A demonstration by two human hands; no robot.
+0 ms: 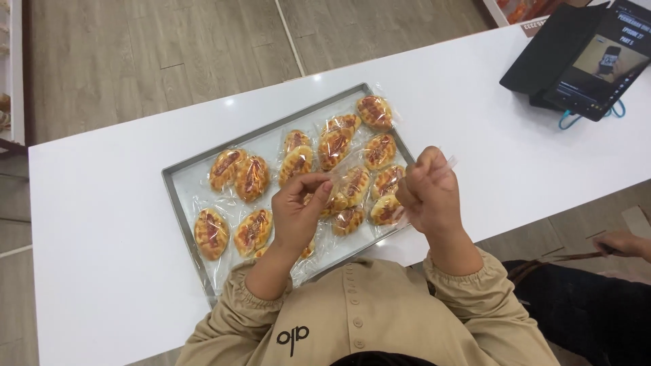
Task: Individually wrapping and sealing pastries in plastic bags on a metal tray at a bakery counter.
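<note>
While pinched by both hands [298, 207], clear-wrapped golden pastry [352, 186]

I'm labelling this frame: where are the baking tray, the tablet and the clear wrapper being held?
baking tray [178, 196]: head view, bare left rim.
tablet [597, 68]: head view, middle of screen.
clear wrapper [449, 161]: head view, end beside right hand.

clear plastic bags [252, 178], each wrapping a golden, red-streaked pastry, lie in loose rows across the grey metal tray [178, 198] on the white table [102, 224]. one more clear bag [352, 184] is stretched above the tray's near right part. at the table's far right corner a dark tablet screen [597, 64] leans in its black folding cover [549, 51], showing a small pale picture.
</note>
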